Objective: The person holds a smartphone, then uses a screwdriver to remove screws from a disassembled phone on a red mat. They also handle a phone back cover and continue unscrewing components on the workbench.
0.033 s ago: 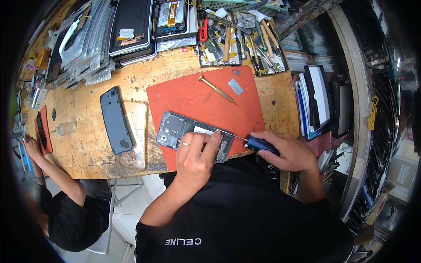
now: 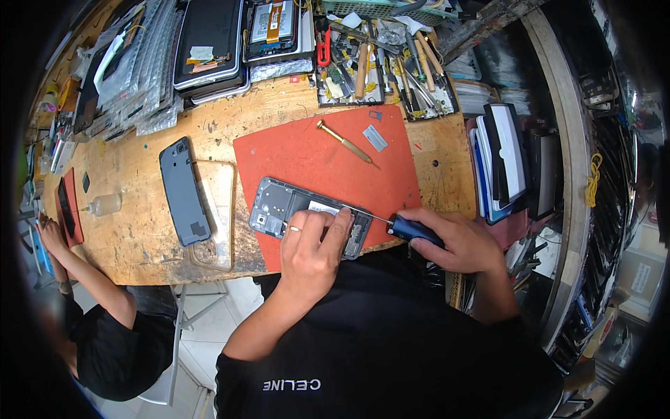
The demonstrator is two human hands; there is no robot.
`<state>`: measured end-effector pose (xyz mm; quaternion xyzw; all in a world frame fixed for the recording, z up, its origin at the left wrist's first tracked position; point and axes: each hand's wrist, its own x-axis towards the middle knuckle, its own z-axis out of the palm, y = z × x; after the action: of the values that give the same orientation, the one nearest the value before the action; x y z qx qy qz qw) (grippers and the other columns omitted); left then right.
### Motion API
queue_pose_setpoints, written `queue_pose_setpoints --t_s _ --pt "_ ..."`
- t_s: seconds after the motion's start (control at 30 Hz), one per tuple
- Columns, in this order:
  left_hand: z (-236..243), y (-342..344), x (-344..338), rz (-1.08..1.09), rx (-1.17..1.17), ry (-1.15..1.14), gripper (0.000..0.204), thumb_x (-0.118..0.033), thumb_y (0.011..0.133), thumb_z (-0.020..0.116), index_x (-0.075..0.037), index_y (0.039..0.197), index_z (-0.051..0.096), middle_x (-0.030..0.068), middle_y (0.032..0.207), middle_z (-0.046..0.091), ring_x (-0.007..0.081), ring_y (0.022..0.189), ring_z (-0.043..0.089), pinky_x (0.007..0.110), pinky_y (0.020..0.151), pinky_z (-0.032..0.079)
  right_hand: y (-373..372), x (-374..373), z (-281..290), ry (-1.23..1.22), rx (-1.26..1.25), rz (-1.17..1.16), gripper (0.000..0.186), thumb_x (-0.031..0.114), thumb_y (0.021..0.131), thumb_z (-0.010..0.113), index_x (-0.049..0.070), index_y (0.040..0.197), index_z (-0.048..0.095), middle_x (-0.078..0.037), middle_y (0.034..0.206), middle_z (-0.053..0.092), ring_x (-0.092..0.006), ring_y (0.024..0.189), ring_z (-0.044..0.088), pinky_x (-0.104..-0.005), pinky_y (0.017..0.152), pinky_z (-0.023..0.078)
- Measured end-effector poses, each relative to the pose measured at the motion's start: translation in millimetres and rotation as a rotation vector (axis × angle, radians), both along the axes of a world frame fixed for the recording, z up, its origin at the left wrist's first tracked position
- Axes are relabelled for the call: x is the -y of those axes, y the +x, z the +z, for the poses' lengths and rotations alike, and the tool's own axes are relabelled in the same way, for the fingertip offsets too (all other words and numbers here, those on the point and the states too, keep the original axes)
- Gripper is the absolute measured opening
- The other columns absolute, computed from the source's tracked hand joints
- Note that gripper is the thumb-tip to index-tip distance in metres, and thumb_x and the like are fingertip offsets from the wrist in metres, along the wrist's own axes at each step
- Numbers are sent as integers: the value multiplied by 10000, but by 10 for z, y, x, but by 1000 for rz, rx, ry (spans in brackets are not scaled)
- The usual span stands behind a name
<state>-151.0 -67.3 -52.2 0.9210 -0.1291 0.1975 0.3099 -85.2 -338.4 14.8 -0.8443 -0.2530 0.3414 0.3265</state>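
Note:
An opened phone (image 2: 272, 202), its inner parts showing, lies on a red mat (image 2: 293, 153). My left hand (image 2: 307, 255) grips it, fingers over its middle and near edge, with a ring on one finger. My right hand (image 2: 460, 248) holds a blue-handled screwdriver (image 2: 417, 230), whose thin shaft points left to the phone beside my left fingertips; whether its tip touches is unclear. A brass screwdriver (image 2: 349, 145) and a small grey metal plate (image 2: 375, 137) lie on the mat. Left of it are a detached back cover (image 2: 183, 195) and a clear case (image 2: 220, 209).
A wooden bench (image 2: 139, 258) holds a dropper bottle (image 2: 106, 204), bagged parts (image 2: 125, 77), stacked devices (image 2: 209, 49) and a crowded tool tray (image 2: 387, 77). Folders (image 2: 502, 160) stand at right. A co-worker (image 2: 118, 356) sits at left, hands near another small mat.

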Motion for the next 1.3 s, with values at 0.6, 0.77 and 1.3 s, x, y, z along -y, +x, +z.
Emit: queue_pose_setpoints --t_s 0.6,0.77,1.3 --pt "16 13 1 56 -25 -49 270 21 816 862 -7 1078 802 83 867 619 263 816 618 387 704 520 11 -205 48 -4 -20 -8 457 228 1062 630 71 1475 511 -256 1134 725 -475 973 736 -512 852 573" --pt "22 12 -1 65 -25 -58 263 21 819 862 -2 1073 799 88 871 618 263 821 614 391 705 519 34 -193 53 7 -1 9 443 233 1062 632 66 1459 528 -239 1099 732 -466 961 741 -505 843 575" --pt "25 23 -10 67 -10 -69 264 27 816 864 17 1071 795 93 872 620 265 821 616 388 705 517 66 -230 67 -12 -55 -14 449 243 1065 634 78 1469 530 -239 1093 739 -467 969 741 -512 852 575"
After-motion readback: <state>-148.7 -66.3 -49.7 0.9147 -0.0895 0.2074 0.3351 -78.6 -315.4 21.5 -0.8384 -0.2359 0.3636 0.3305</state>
